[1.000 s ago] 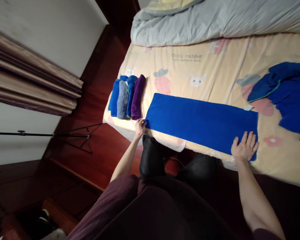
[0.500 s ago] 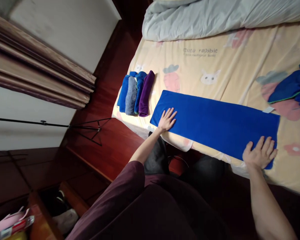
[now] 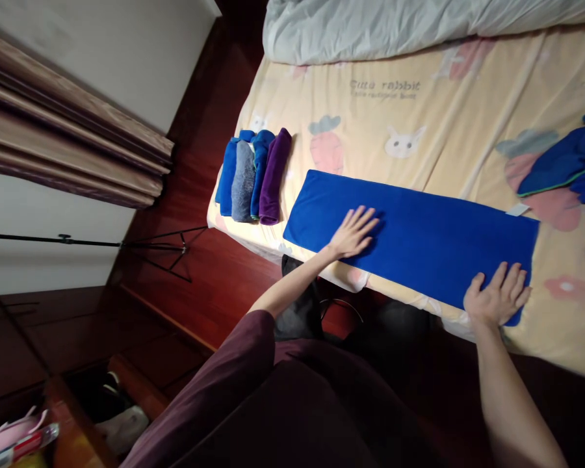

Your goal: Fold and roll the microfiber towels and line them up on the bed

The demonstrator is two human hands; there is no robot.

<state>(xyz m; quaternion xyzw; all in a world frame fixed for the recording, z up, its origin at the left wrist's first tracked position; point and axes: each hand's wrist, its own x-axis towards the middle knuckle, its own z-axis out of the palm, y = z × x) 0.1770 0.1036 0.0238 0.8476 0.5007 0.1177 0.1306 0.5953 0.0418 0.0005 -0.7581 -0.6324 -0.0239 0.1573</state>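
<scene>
Just ahead, the left hand [image 3: 351,232] and right hand [image 3: 498,298] lie flat and open, gripping nothing, on a long folded blue towel [image 3: 433,237] at the bed's [image 3: 458,123] near edge, its long axis running between them, right hand at its end.

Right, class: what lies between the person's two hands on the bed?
In the head view, only the long folded blue cloth stretches from the left hand to the right hand; both lie flat on it, and nothing rests on that stretch.
</scene>
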